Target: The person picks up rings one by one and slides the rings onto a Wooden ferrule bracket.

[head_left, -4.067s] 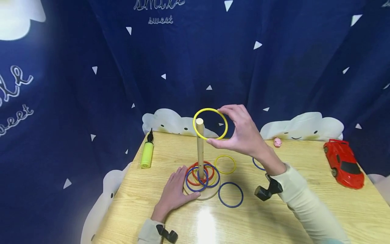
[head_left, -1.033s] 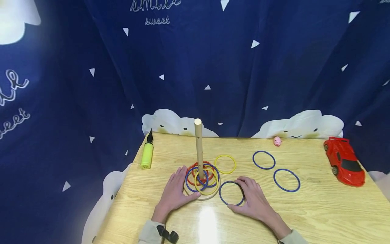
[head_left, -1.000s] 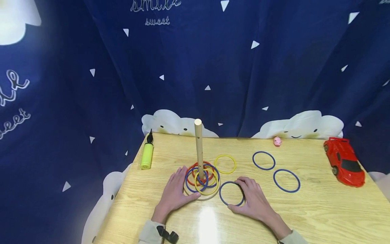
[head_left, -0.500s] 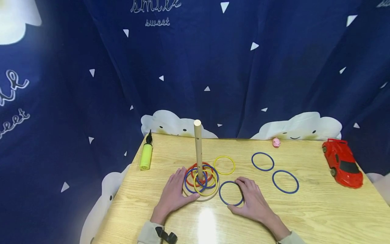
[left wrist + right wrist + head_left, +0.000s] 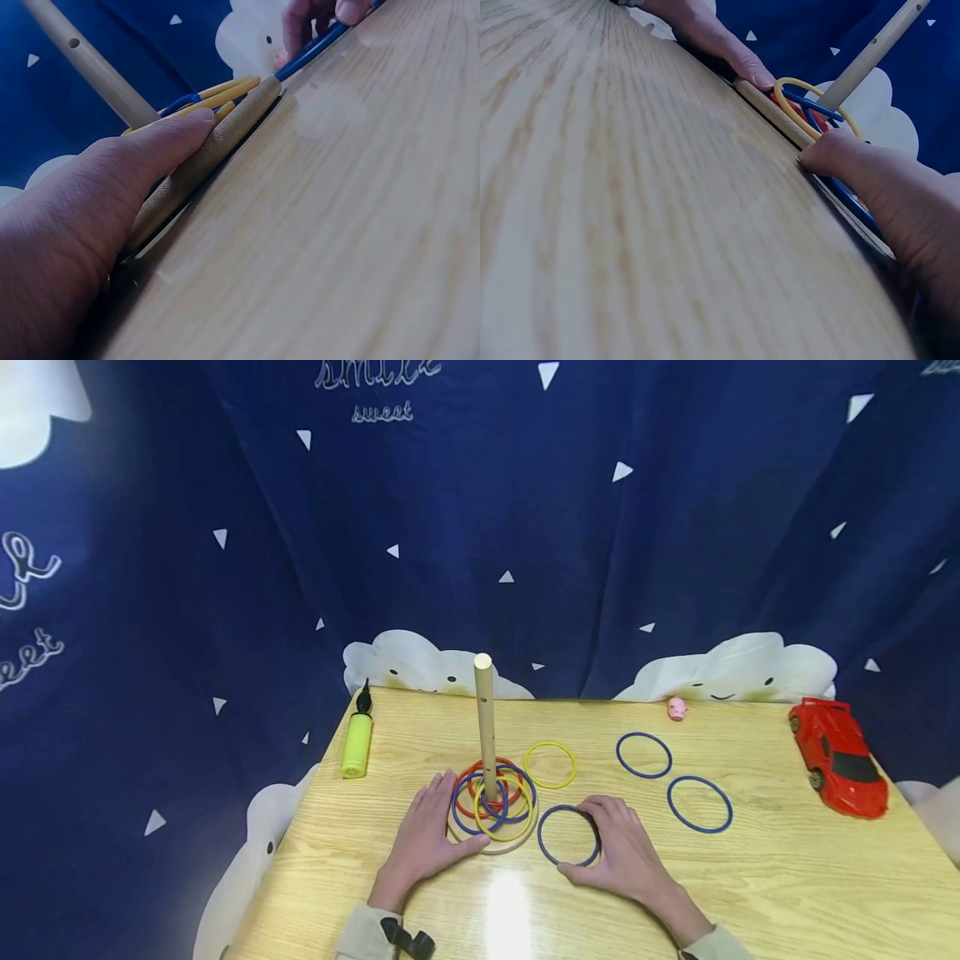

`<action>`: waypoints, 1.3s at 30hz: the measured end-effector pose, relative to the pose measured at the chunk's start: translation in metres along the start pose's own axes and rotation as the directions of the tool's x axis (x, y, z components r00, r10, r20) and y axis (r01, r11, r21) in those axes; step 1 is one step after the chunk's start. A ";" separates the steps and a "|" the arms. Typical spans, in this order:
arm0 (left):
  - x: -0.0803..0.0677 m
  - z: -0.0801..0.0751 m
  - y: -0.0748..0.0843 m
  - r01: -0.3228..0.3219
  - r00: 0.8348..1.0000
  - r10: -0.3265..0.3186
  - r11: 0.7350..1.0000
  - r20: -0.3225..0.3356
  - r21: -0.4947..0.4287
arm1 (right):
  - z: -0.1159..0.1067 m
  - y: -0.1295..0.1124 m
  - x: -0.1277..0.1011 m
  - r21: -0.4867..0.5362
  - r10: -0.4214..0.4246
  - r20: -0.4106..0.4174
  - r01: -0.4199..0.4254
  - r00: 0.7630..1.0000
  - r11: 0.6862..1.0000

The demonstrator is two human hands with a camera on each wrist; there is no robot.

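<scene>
Head view, working from left to right: your left hand (image 5: 426, 842) lies flat on the desk (image 5: 787, 877), fingers straight and relaxed, their tips against the 9 o'clock edge of the round wooden base (image 5: 495, 843). The left wrist view shows a fingertip pressed to the rim of that base (image 5: 217, 150). From the base a pale wooden peg (image 5: 485, 722) stands upright, with red, blue and yellow rings stacked (image 5: 491, 793) loosely around its foot.

Just beside the base, at about 4 o'clock from the peg, lies the blue ring (image 5: 568, 835) flat on the desk. Your right hand (image 5: 622, 856) covers its 3 o'clock side, fingers curled over the hoop and the thumb at the near edge, so it appears to pinch the ring.

The ring is a thin, glossy blue hoop, plain and closed. It looks like light plastic, fairly stiff yet likely to flex a little, and smooth enough to slip on the varnished wood. Lying flat, it offers little to grab, so take it at the rim between thumb and fingertip, tipping one edge up first.

Further right lie a yellow ring (image 5: 551, 765) and two more blue rings (image 5: 643, 755).
</scene>
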State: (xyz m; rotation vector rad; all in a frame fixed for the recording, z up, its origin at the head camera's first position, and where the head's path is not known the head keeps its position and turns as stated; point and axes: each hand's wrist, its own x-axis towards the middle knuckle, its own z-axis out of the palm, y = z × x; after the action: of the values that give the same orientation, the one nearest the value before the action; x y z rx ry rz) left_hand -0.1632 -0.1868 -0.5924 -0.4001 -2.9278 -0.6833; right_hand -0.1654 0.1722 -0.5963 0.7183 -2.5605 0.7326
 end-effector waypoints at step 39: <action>0.000 -0.001 0.002 -0.012 1.000 0.012 1.000 -0.024 -0.011 | -0.059 -0.009 0.047 0.057 -0.086 0.038 0.084 0.996 0.995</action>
State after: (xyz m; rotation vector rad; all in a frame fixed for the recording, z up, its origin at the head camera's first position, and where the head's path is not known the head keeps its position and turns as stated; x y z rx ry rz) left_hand -0.1624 -0.1857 -0.5912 -0.4069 -2.8979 -0.6989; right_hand -0.1856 0.1822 -0.5233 0.8623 -2.5365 0.7709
